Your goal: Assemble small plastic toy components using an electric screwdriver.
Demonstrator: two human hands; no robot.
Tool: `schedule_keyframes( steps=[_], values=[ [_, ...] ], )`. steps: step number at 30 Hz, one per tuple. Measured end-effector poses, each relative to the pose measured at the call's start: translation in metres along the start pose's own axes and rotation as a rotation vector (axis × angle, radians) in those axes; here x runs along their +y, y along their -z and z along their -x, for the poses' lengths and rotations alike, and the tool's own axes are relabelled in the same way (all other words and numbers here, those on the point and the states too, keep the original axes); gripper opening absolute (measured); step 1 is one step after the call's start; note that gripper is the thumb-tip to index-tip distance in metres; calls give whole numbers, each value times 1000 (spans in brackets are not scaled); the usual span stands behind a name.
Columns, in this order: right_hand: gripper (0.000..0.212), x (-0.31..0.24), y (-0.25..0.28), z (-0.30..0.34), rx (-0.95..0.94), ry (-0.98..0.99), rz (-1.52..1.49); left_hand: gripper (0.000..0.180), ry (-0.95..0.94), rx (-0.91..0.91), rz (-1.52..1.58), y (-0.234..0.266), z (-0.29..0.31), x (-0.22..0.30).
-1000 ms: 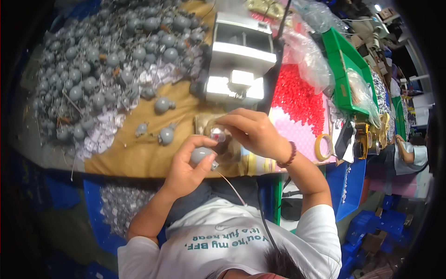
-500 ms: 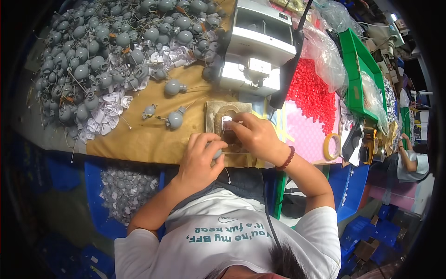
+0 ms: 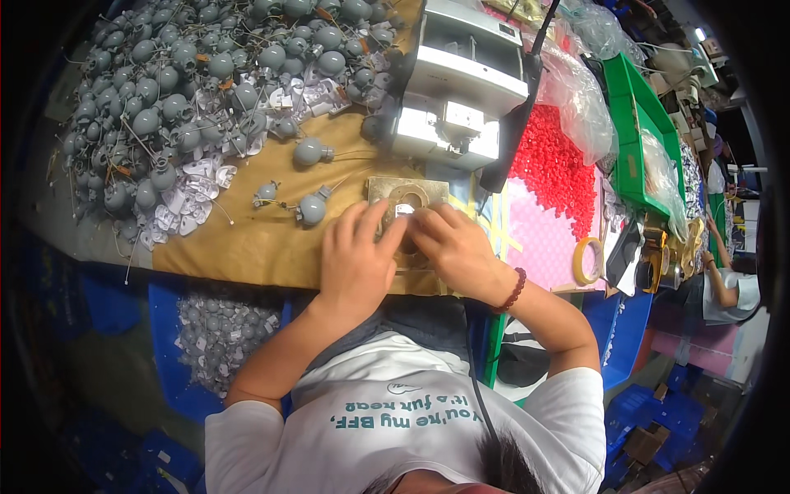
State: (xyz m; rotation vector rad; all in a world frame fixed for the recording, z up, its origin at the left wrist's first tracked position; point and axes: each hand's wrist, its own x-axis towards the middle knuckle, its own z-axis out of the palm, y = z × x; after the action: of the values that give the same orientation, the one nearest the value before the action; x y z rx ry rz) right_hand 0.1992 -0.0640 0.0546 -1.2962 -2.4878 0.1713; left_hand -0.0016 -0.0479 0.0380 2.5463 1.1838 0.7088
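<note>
A tan metal fixture block point(image 3: 377, 188) with a rounded recess lies at the table's front edge. In the recess sits a small white plastic piece point(image 3: 403, 210). My left hand point(image 3: 355, 259) is bent over the block's left side, its thumb and forefinger close by the white piece; what its curled fingers hold, if anything, is hidden. My right hand point(image 3: 462, 253) reaches in from the right, fingertips pinched together at the edge of the white piece. Left of the block rest a grey ball-shaped part point(image 3: 312, 209) with a wire and another grey ball part point(image 3: 309, 152).
A large heap of grey ball parts point(image 3: 164, 107) with wires covers the back left, white plastic pieces point(image 3: 193, 193) along its edge. Behind the block stands a white machine point(image 3: 448, 123). Red small parts point(image 3: 555, 156), a yellow tape roll point(image 3: 587, 261) and a green crate point(image 3: 629, 132) are at right.
My left hand has moved up and right onto the block, and the grey ball part seen under its fingers is now out of sight. The right hand has shifted slightly, fingers lower beside the white piece.
</note>
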Motion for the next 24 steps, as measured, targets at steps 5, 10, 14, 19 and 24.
schedule_keyframes(
  steps=[5, 10, 14, 19, 24],
  values=[
    [42, 34, 19, 27, 119, -201, -412, 54, -39, -69, -58, -11, -1, -1],
    [44, 36, 21, 45, 59, -310, -394, 52, -92, -79, -46, -17, -2, -9],
    [35, 37, -10, 52, 182, -378, -308, 49, -134, -57, -36, -16, -4, -11],
    [18, 38, -14, 39, 430, -774, -1090, 47, -138, -50, -18, -14, -5, -13],
    [13, 42, -3, 25, 298, -996, -1626, 44, -140, -34, -2, -15, -7, -13]
  ],
)
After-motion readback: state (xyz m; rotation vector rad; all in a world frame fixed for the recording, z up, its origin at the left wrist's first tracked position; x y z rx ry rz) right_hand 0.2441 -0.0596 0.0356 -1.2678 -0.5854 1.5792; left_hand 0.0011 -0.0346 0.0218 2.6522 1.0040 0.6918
